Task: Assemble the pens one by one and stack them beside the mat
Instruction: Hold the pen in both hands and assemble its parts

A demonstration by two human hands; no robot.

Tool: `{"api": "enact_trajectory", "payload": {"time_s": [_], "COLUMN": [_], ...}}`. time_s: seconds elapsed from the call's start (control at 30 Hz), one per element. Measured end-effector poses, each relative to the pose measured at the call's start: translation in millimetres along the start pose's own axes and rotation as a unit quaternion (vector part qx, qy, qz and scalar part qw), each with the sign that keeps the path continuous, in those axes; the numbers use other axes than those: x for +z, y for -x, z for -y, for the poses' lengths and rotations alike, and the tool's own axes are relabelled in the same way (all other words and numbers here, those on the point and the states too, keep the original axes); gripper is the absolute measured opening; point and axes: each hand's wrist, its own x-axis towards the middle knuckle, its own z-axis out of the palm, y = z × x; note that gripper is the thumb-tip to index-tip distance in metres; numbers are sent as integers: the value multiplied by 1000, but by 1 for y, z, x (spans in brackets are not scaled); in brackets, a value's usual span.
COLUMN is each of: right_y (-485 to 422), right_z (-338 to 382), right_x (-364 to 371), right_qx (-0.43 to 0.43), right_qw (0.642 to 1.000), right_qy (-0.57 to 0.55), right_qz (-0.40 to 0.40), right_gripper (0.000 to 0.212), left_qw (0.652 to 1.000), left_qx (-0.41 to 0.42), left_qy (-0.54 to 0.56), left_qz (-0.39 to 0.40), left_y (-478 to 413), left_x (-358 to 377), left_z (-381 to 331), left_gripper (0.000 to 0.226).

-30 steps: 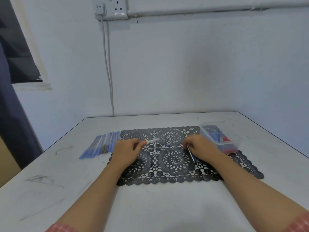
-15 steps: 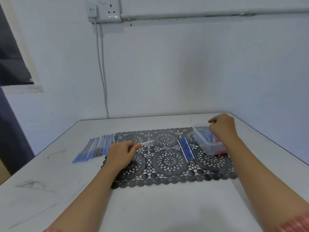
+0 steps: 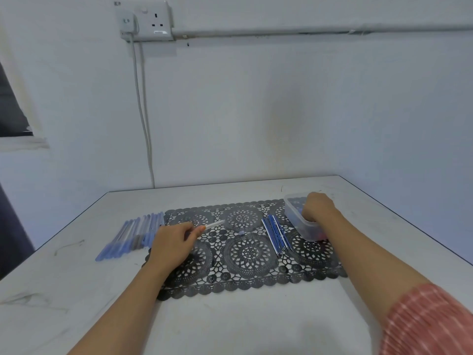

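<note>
Left hand (image 3: 171, 242) pinched barrel (image 3: 213, 224) over mat (image 3: 245, 278); right hand (image 3: 317, 207), grip hidden, inside tub (image 3: 294, 221) at mat's right end. Advised: lift one part only.

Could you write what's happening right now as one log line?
left hand: holds clear pen barrel over mat | right hand: inside plastic tub, grip hidden | refills: on mat | finished pens: beside mat
</note>
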Motion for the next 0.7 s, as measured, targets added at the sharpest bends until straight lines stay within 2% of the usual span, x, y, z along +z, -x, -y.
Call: {"api": "enact_trajectory", "payload": {"time_s": [0.17, 0.37, 0.47, 0.57, 0.7], "right_y": [-4, -1, 1, 8, 30], "right_z": [0, -1, 1, 10, 30], "right_x": [7, 2, -9, -24, -40], "right_qx": [10, 17, 17, -15, -126], "right_qw": [999, 998, 992, 967, 907], "right_qy": [-34, -46, -103, -211, -367], "right_qz": [-16, -39, -77, -143, -167], "right_gripper": [10, 22, 24, 10, 27], "left_qw": [1000, 1000, 1000, 1000, 1000], "left_qx": [3, 3, 4, 4, 3], "left_qy": [7, 11, 7, 10, 11], "left_qz": [2, 4, 6, 4, 6], "left_y": [-1, 1, 2, 2, 2], "left_x": [-1, -3, -4, -3, -3], "left_z": [-1, -3, -5, -5, -5], "left_gripper": [43, 41, 41, 42, 42]}}
